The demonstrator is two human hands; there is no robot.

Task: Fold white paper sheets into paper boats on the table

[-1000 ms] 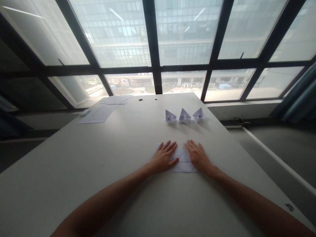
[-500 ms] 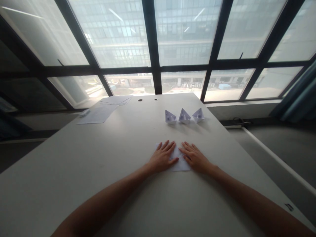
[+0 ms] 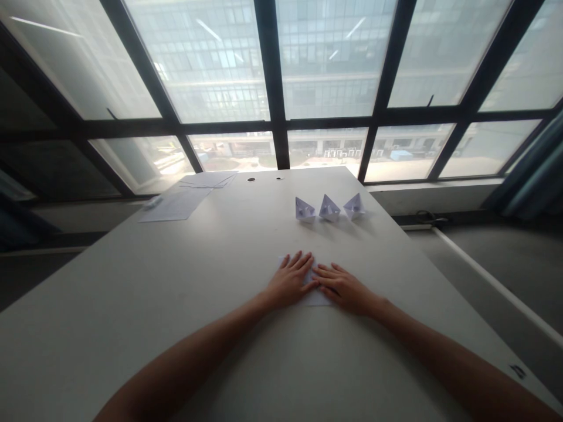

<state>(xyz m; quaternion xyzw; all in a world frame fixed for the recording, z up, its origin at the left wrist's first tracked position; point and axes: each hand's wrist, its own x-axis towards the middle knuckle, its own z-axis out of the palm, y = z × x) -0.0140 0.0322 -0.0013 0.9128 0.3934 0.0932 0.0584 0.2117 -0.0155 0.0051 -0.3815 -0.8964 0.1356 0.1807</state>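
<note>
A small white sheet of paper (image 3: 318,299) lies flat on the table, mostly covered by both hands. My left hand (image 3: 290,280) rests palm down on its left part, fingers spread. Over its right part lies my right hand (image 3: 343,287), flat, with the fingers stretched toward the left hand. The fingertips of the two hands nearly meet, or touch, over the middle of the paper. Beyond the hands stand three folded paper boats, a left one (image 3: 305,210), a middle one (image 3: 329,208) and a right one (image 3: 354,206). Folds under my hands are hidden.
Several loose paper sheets (image 3: 176,206) lie at the far left of the white table (image 3: 211,246). Two round holes are near its far edge. A dark-framed window (image 3: 278,88) rises behind it, and a blue curtain (image 3: 534,161) hangs at the right.
My right hand has slid left and slightly toward me, closing the gap to my left hand and covering more of the paper. My left hand stays in place.
</note>
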